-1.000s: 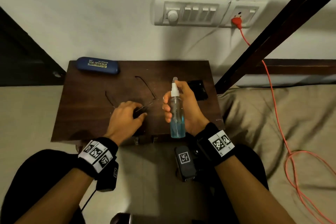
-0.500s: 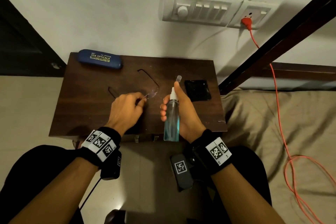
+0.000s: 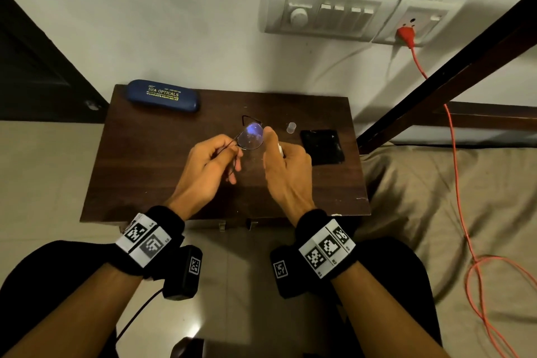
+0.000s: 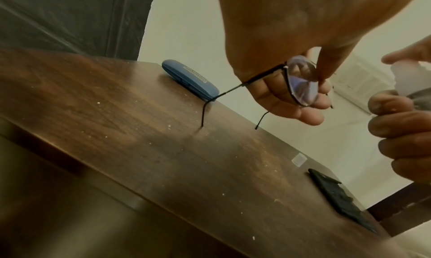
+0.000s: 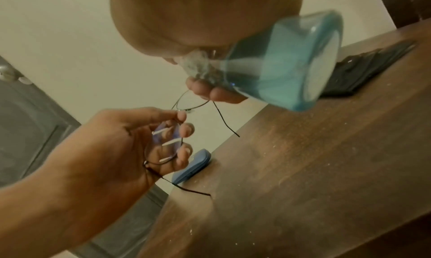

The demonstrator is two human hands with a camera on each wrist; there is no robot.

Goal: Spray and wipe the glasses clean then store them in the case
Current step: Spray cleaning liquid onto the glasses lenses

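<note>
My left hand pinches the thin black-framed glasses by the frame and holds them lifted above the dark wooden table, arms hanging open. The lens sits against my fingers. My right hand grips the clear spray bottle of blue liquid, its white nozzle close to the right of the glasses. The blue glasses case lies closed at the table's far left corner. A black cloth lies at the right of the table.
A small clear cap stands on the table beside the cloth. Behind the table is a wall with a switch panel and a red plug with an orange cable. A bed with tan bedding lies right.
My left hand has picked the glasses up off the table and raised them. My right hand has moved the bottle forward and tipped it toward the lens.
</note>
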